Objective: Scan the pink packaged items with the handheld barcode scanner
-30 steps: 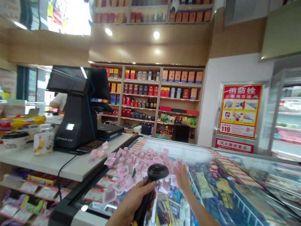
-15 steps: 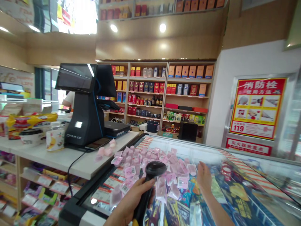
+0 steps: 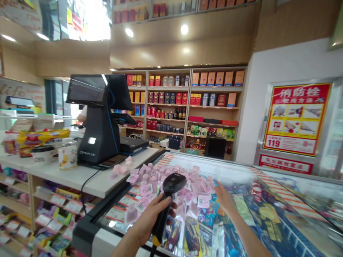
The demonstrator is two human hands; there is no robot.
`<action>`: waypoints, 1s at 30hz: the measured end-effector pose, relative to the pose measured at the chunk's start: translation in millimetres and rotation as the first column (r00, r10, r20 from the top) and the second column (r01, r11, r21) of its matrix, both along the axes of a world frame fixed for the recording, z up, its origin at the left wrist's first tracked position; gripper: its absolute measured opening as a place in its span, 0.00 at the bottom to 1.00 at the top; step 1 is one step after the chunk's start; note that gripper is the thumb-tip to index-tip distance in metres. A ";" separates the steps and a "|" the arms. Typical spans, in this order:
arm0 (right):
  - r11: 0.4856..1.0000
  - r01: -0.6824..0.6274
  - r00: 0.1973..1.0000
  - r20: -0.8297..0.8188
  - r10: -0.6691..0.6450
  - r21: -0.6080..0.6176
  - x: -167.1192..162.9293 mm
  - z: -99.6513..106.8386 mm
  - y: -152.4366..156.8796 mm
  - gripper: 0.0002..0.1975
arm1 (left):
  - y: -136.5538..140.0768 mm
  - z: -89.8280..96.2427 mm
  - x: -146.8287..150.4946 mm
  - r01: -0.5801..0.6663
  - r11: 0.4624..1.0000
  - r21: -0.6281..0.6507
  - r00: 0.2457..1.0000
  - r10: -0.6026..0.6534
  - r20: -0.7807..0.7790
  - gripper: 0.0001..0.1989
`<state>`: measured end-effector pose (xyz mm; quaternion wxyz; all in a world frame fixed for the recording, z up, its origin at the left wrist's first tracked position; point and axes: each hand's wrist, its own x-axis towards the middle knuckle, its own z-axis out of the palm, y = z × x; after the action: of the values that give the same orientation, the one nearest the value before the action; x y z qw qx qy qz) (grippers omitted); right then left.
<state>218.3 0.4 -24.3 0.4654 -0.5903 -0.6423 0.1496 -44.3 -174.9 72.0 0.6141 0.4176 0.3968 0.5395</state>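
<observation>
My left hand is wrapped round the handle of a black barcode scanner, whose head tilts over a pile of small pink cups with clear wrap and white barcode labels. They look like jelly or pudding cups. The pile lies on the glass top of a freezer. At the right edge of the pile, my right hand has its fingers stretched out beside the nearest cups. I see no cup gripped in it, though the far side of its fingers is hidden.
A few pink cups lie on the white counter at left, by a phone and the black checkout terminal. A jar and snack packs stand further left. Packaged goods show through the glass.
My right hand has moved left, closer to the pile. The scanner, still in my left hand, has shifted slightly up and left.
</observation>
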 end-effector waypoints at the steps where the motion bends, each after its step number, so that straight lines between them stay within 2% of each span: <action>1: 1.000 -0.019 0.999 0.048 0.019 0.005 0.8 3.4 2.6 0.25 | -0.9 -2.0 0.5 -0.007 1.000 -0.011 1.000 0.007 -0.009 0.09; 3: 1.000 -0.015 0.991 0.133 0.018 -0.024 -2.0 11.1 8.4 0.19 | -2.5 -7.4 1.8 -0.005 0.999 -0.036 1.000 0.004 -0.025 0.10; 5: 0.996 0.062 0.985 0.166 -0.050 -0.070 -6.4 17.5 12.4 0.16 | -4.3 -12.1 3.3 0.013 0.998 -0.064 0.999 -0.015 -0.038 0.12; 8: 0.982 0.171 0.975 0.157 -0.157 -0.082 -5.0 18.8 10.1 0.17 | -7.9 -13.0 4.9 0.031 0.995 -0.100 0.997 -0.037 -0.060 0.13; 10: 0.977 0.211 0.972 0.113 -0.206 -0.035 2.7 14.5 2.7 0.19 | -9.7 -8.8 6.4 0.051 0.993 -0.111 0.995 -0.059 -0.077 0.13; 12: 0.979 0.191 0.981 0.019 -0.193 0.069 11.9 9.4 -7.3 0.23 | -10.0 -1.6 10.2 0.083 0.991 -0.109 0.992 -0.093 -0.090 0.13; 15: 0.966 0.113 0.989 -0.121 -0.087 0.232 21.1 7.2 -22.2 0.28 | -7.7 11.3 23.3 0.150 0.986 -0.079 0.979 -0.159 -0.126 0.13; 19: 0.941 0.084 0.984 -0.176 -0.026 0.329 22.0 14.0 -37.4 0.30 | -3.8 23.1 48.2 0.251 0.967 -0.033 0.954 -0.253 -0.163 0.13; 23: 0.924 0.126 0.980 -0.192 -0.058 0.361 20.0 18.1 -47.9 0.30 | -3.1 24.1 61.8 0.263 0.964 -0.034 0.949 -0.265 -0.169 0.14; 27: 0.928 0.134 0.983 -0.162 -0.081 0.349 21.1 15.9 -49.8 0.30 | -3.5 20.1 60.7 0.274 0.961 -0.036 0.946 -0.276 -0.169 0.14; 30: 0.932 0.179 0.981 -0.129 -0.145 0.314 30.5 12.7 -45.1 0.30 | -1.7 17.4 56.8 0.278 0.959 -0.063 0.943 -0.285 -0.170 0.14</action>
<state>248.8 -44.7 -11.5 0.5994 -0.5482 -0.5823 0.0334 12.5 -176.6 89.4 0.6548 0.5046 0.3965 0.3993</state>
